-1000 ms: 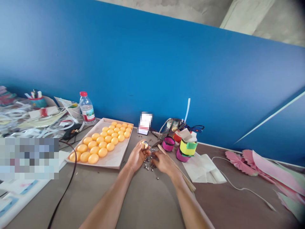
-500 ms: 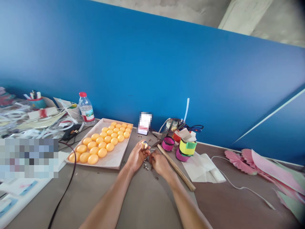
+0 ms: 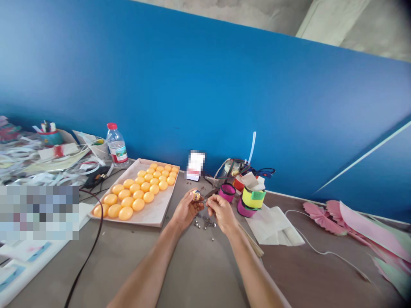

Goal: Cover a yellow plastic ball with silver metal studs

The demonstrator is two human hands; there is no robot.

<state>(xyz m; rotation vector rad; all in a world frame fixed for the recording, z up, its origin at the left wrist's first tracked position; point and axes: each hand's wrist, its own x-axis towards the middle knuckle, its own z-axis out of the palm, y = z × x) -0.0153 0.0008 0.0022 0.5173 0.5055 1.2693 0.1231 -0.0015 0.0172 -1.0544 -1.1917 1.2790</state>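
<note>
My left hand [image 3: 187, 210] is closed around a small ball with a blue, white and yellowish pattern [image 3: 197, 195], which shows above the fingers. Just to its right, my right hand [image 3: 221, 211] makes a pinch with thumb and forefinger. Whatever sits in that pinch is too small to name. Beneath and between the hands, several small shiny metallic bits [image 3: 205, 222] lie scattered on the table. A wooden stick [image 3: 250, 241] is partly hidden by my right wrist.
At left is a shallow tray [image 3: 154, 217] of orange balls, with a bottle [image 3: 117, 147] behind it. Magenta [image 3: 227, 192] and yellow [image 3: 252, 198] rolls stand at right near white sheets [image 3: 276, 229] and pink paper [image 3: 369, 226]. A dark cable [image 3: 93, 252] crosses the left side.
My right hand has lifted from among the metallic bits and moved slightly up and right, now pinching. More of the bits show. My left hand stays about where it was with the ball.
</note>
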